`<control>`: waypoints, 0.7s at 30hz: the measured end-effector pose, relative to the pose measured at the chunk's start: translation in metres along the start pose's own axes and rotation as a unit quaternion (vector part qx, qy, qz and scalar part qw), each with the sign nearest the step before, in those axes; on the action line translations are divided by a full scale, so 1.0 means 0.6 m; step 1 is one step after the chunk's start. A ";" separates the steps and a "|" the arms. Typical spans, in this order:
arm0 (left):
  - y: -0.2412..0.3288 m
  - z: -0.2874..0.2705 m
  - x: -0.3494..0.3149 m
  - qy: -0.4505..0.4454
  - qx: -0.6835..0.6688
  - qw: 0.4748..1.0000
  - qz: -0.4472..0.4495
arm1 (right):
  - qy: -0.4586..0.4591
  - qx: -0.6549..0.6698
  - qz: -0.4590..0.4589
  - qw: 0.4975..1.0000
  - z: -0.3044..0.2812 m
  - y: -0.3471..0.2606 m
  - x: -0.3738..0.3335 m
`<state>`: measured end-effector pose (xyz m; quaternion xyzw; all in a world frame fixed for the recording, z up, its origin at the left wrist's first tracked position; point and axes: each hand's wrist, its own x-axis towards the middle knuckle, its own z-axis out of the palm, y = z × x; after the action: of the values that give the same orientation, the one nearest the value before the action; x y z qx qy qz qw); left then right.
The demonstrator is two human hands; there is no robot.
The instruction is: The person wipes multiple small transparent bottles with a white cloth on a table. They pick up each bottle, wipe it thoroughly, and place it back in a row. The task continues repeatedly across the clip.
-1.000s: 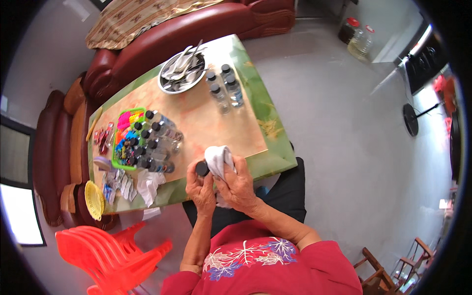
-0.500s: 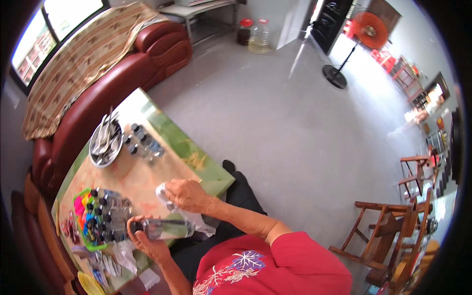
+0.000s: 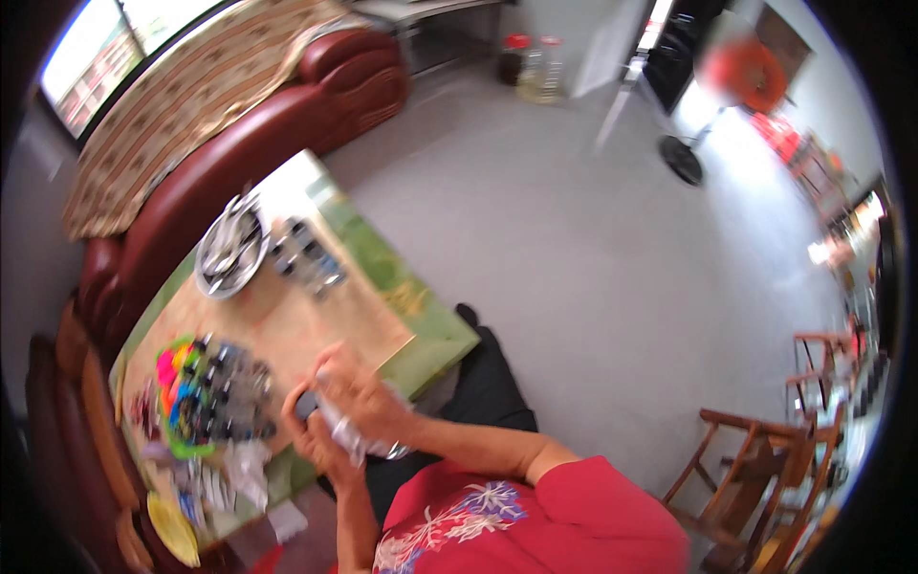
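White cloth (image 3: pixel 332 415) bunched in right hand (image 3: pixel 361 392), up against dark-capped bottle (image 3: pixel 306 406) by near edge of table (image 3: pixel 432 354). Left hand (image 3: pixel 320 440) curled around capped end; exact finger contact blurred. Best to hold capped end firmly, press cloth flat, turn little by little, missing no side.

Table (image 3: pixel 359 320): green marbled border, tan centre. Reference point — green basket (image 3: pixel 189 451) of coloured pieces (image 3: pixel 170 367). Just right: dark-capped clear bottles (image 3: pixel 251 385). Beyond: bowl (image 3: pixel 222 294) of utensils (image 3: pixel 232 247); beyond and right — second bottle group (image 3: pixel 308 258). Nearer the wearer: small packets (image 3: pixel 214 488), crumpled whitish sheet (image 3: pixel 249 469).
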<state>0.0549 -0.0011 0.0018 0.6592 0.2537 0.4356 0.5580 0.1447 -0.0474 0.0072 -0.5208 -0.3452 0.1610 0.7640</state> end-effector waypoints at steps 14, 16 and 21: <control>0.013 -0.044 0.062 0.064 -0.169 0.982 -0.049 | -0.210 -0.002 0.051 0.976 0.004 0.013 -0.015; 0.018 -0.045 0.072 0.058 -0.195 0.977 -0.066 | -0.238 0.123 0.217 0.939 -0.006 -0.002 0.017; 0.038 -0.049 0.091 0.027 -0.106 0.992 -0.056 | -0.201 -0.025 0.051 0.978 -0.012 0.009 0.056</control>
<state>0.0532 0.0532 0.0397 0.5687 0.2576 0.4460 0.6414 0.1739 -0.0296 0.0129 -0.5138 -0.4687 0.2927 0.6563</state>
